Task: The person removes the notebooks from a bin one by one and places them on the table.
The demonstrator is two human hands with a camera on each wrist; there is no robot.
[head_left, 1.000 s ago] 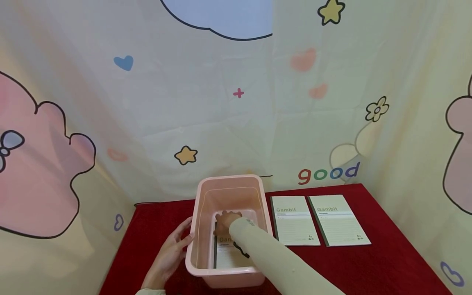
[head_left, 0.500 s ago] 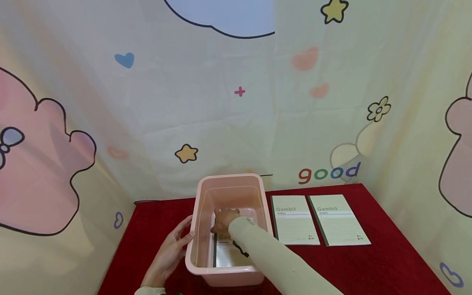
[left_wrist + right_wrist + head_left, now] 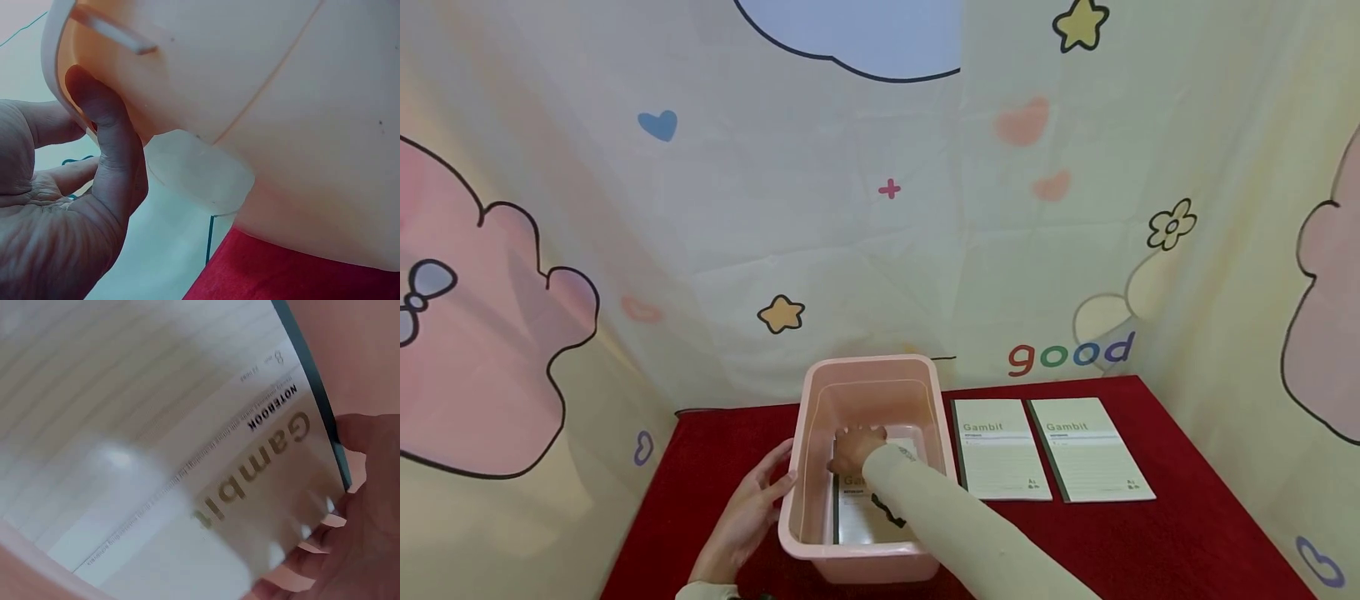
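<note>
A pink plastic bin [image 3: 874, 570] stands at the front of the table. Against its left side, my left hand [image 3: 743, 515] holds the rim; the left wrist view has the thumb [image 3: 112, 137] on the outer wall and other fingers beyond the rim edge. My right hand [image 3: 856, 450] reaches inside the bin and holds a pale Gambit notebook [image 3: 868, 522] by its upper left corner. In the right wrist view, the thumb [image 3: 356, 432] lies at the dark green spine, while the other fingers grip the top edge of the notebook [image 3: 144, 481].
Two matching notebooks, a nearer one [image 3: 1002, 462] and a farther one [image 3: 1093, 458], lie side by side right of the bin on the red tablecloth [image 3: 1180, 542]. A printed curtain [image 3: 880, 275] rises directly behind the table.
Right-hand fingers shift slightly left inside the bin. The notebook there has moved a little, and its top right part now shows beyond the sleeve. Left hand and bin stay put.
</note>
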